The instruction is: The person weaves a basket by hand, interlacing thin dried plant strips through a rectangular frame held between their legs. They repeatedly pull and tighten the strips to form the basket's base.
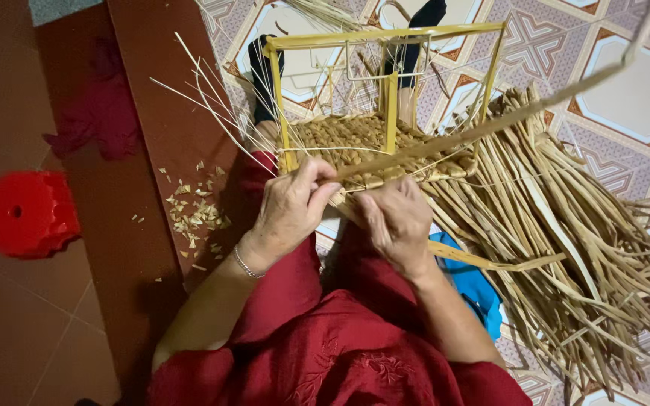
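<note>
Evidently, your left hand (291,207) was closed at the near edge of the woven straw-coloured basket base (355,143), its fingers (323,180) pinching the near end of a long flat tan fibre strand (490,124). That strand ran taut from your grip up and away to the upper right corner of the view. Your right hand (399,218) lay just beside the left, touching the same edge of the weave; its fingers were curled down, and whether they gripped anything could not be told. The woven base sat inside a yellow rectangular metal wire frame (389,37), which stood upright on the patterned tiled floor (626,98) just beyond your knees. Thin pale loose strands (205,98) fanned out from the frame's left side. A large bundle of dried flat tan fibres (566,225) lay on the floor to your right, touching the frame's corner. Small cut scraps of fibre (193,214) were scattered on the dark red floor to your left, near a round red plastic stool (28,214). A blue cloth (472,282) showed beneath your right forearm.
</note>
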